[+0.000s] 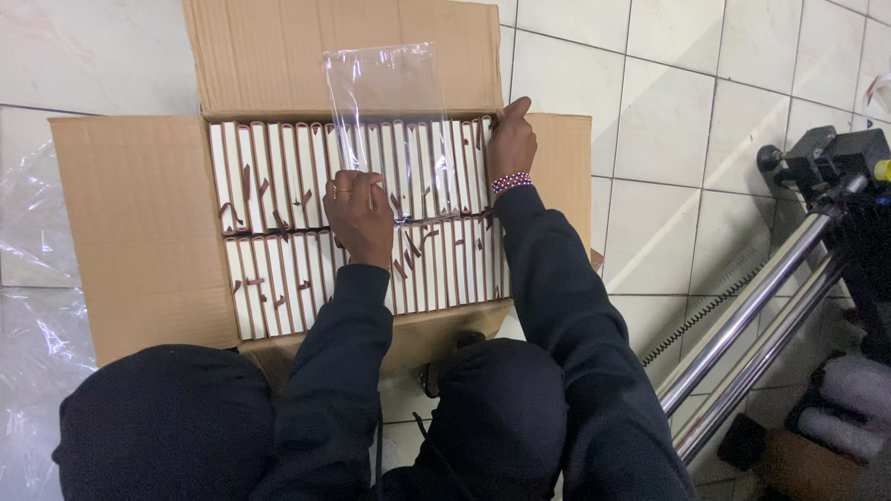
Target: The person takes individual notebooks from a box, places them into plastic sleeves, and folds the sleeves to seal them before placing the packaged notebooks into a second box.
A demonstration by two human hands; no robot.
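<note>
An open cardboard box [139,232] lies on the tiled floor in front of me, packed with two rows of white-edged books with brown ribbons [278,274]. My left hand [360,215] rests over the middle of the books and pinches a clear plastic sleeve [385,102] that stands upright above the box. My right hand [511,141] reaches to the far right end of the back row, fingers on the outermost book there. Both arms wear dark sleeves; a beaded bracelet sits on the right wrist.
Shiny metal bars [752,325] of a dark machine [835,162] slant along the right side. Clear plastic sheeting [28,353] lies on the floor at left. My dark-clothed knees [167,427] fill the bottom of the view.
</note>
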